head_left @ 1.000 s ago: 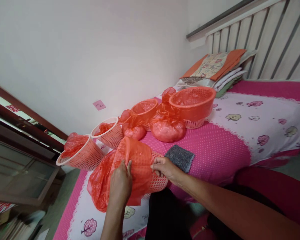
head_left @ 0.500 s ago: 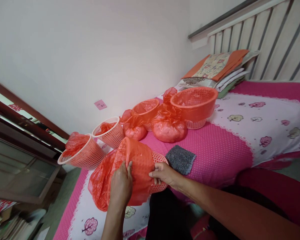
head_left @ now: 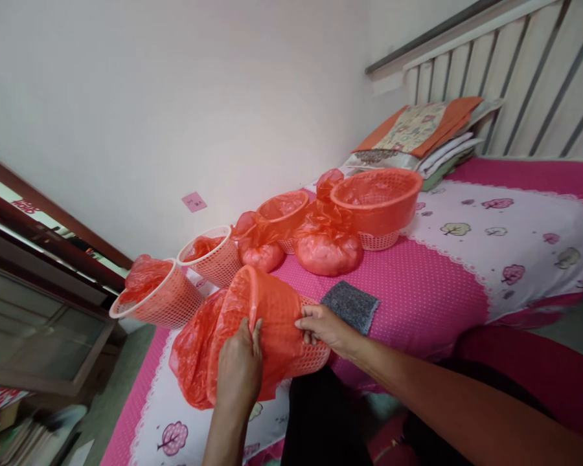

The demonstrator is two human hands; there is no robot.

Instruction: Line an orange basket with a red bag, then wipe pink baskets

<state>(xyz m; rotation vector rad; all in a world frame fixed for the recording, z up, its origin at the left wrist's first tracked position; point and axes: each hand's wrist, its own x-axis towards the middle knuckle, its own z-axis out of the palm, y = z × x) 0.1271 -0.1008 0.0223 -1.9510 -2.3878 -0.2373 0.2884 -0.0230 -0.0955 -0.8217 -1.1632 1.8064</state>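
A pink mesh basket (head_left: 313, 359) lies tilted on its side on the bed edge, with its base toward the right. Over its rim a thin red plastic bag (head_left: 276, 317) is folded down the outside, and the loose part of the bag bulges out of the mouth at left. My left hand (head_left: 240, 362) is closed on the bag-covered rim, thumb outside. With my right hand (head_left: 320, 327) I pinch the edge of the bag's fold against the basket's side. A grey cloth (head_left: 350, 305) lies just behind my right hand.
Behind stand a bag-lined large basket (head_left: 381, 213), a smaller lined basket (head_left: 286, 217), and two knotted, filled red bags (head_left: 328, 249). Two pale-rimmed baskets (head_left: 221, 262) with bags inside stand at left. Folded bedding (head_left: 418, 136) is stacked by the headboard (head_left: 510, 84).
My right hand has shifted slightly right and up, drawing the bag's edge farther along the basket. The basket has turned a little, showing more of its mouth. My left hand still grips the rim.
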